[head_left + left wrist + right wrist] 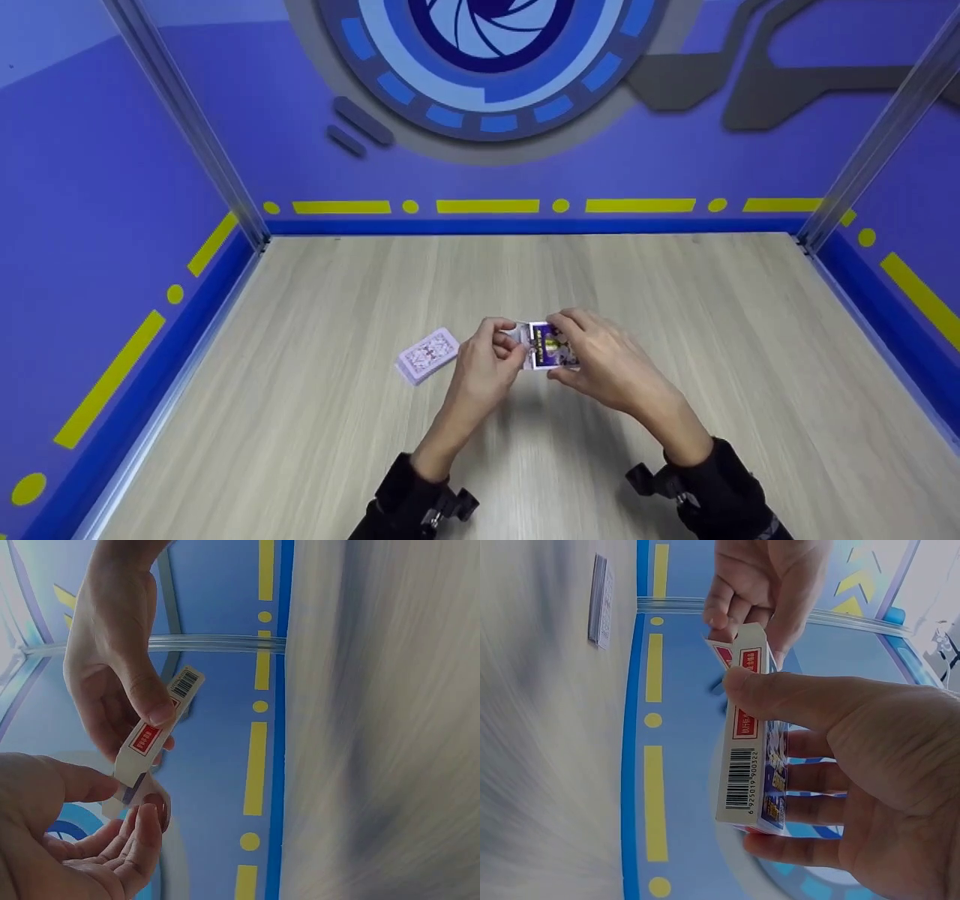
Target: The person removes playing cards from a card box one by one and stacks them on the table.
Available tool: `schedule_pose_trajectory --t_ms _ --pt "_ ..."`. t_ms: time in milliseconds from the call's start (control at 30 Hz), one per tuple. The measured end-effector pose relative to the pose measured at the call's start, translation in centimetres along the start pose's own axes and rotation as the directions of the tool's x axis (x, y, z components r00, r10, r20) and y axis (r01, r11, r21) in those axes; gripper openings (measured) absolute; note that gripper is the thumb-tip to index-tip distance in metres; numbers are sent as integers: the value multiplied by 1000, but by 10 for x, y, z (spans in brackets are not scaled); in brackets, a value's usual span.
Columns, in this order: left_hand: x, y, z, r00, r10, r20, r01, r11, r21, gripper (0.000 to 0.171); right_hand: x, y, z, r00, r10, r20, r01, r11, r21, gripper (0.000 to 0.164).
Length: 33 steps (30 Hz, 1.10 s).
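A small playing-card box (552, 346) with a dark picture front is held above the table between both hands. My right hand (609, 361) grips its body, thumb on a narrow white side printed with a red panel and a barcode, which shows in the right wrist view. At the box's other end, my left hand (480, 373) pinches the lifted end flap (159, 799) between thumb and fingers. To the left of that hand, a deck of cards (429, 355) lies on the table, its patterned pale backs up and slightly fanned at one edge.
The light wood-grain table (315, 450) is walled in by blue panels at the back and both sides. Metal corner posts (187, 112) rise at the back left and back right. Dark straps with camera mounts (442, 506) sit on both wrists.
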State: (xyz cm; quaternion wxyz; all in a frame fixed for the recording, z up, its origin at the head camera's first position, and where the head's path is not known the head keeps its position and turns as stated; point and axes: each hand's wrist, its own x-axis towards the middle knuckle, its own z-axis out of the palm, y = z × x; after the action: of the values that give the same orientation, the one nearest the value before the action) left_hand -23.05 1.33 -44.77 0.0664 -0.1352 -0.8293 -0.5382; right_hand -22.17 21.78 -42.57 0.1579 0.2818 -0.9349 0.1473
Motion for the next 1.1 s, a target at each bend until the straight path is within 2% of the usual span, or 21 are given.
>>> schedule_pose_trajectory --t_ms 167,400,567,667,867,1100 --pt "2 -6 2 998 -55 26 56 998 -39 29 0 -1 2 1000 -7 9 7 1000 2 72" --pt "2 -9 4 995 -90 50 93 994 -65 34 0 -1 4 1000 -13 8 13 1000 5 71" --pt "2 -9 1 993 -101 67 108 987 -117 43 0 0 5 1000 -1 14 0 1000 1 72" --pt "2 -8 -1 993 -88 76 97 987 -130 47 -1 1 5 1000 12 23 -12 1000 -1 72" --pt "4 -2 -10 996 -53 75 60 994 -90 44 0 3 3 999 33 29 -33 999 21 70" --pt "4 1 -20 994 41 105 -41 999 2 49 1 5 3 1000 29 11 -29 999 24 70"
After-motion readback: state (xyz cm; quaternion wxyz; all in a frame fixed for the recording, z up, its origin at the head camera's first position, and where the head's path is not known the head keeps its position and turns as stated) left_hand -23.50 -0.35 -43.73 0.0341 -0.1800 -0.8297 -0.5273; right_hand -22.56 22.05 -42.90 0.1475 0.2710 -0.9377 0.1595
